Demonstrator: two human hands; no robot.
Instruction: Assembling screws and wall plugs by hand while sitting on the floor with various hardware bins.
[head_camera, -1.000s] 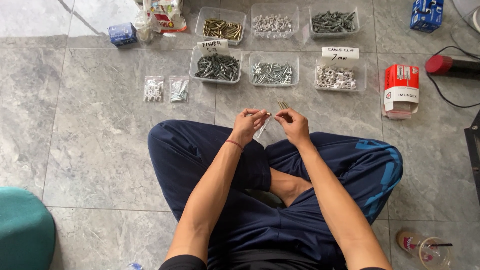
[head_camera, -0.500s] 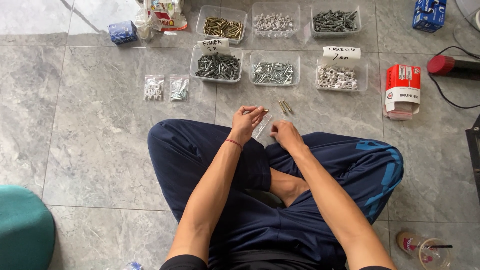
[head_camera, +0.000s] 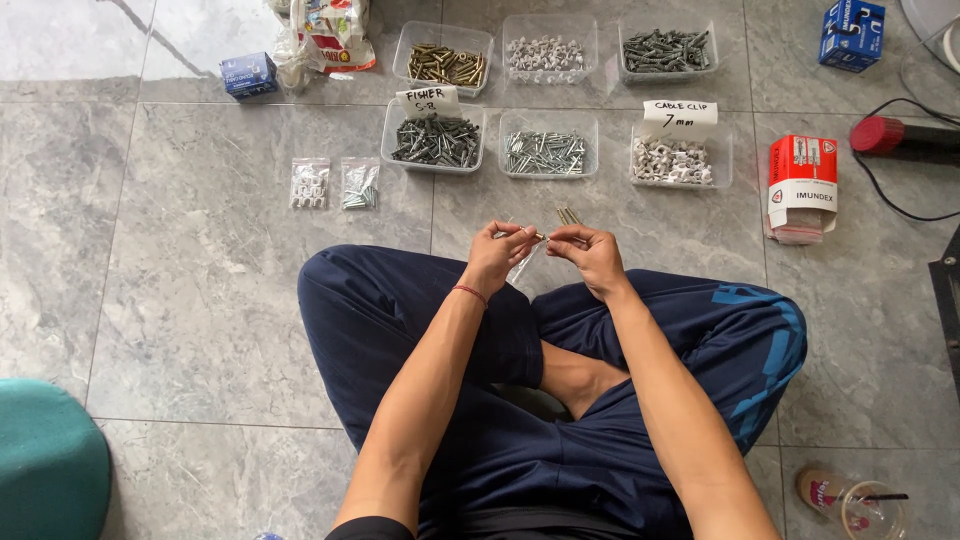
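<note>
**Small fasteners going into a clear bag, hands meeting above the knees**

Head view: near the centre of the frame, just above the crossed legs in dark blue trousers (head_camera: 420, 330), the two hands come together. The left hand (head_camera: 497, 252) has its fingers pinched shut on the mouth of a small clear bag (head_camera: 521, 266), which hangs down and to the left from the pinch. The right hand (head_camera: 590, 252) is curled closed around a few slim metal fasteners (head_camera: 568, 216), whose ends stick up past the knuckles; its thumb and forefinger meet the left hand's at the bag's opening, where one small piece seems to be passing across, though it is too small to be sure.

In the upper middle of the frame stand six clear trays (head_camera: 436, 140) of screws, plugs and clips, two of them bearing paper labels. Two filled little bags (head_camera: 309, 184) lie to their left on the grey tiled floor (head_camera: 200, 300). A red and white box (head_camera: 801, 190) sits at upper right.

The step in hand looks like counting pieces into the bag. The next move calls for holding the mouth open while one piece at a time is fed in without dropping the rest.
</note>
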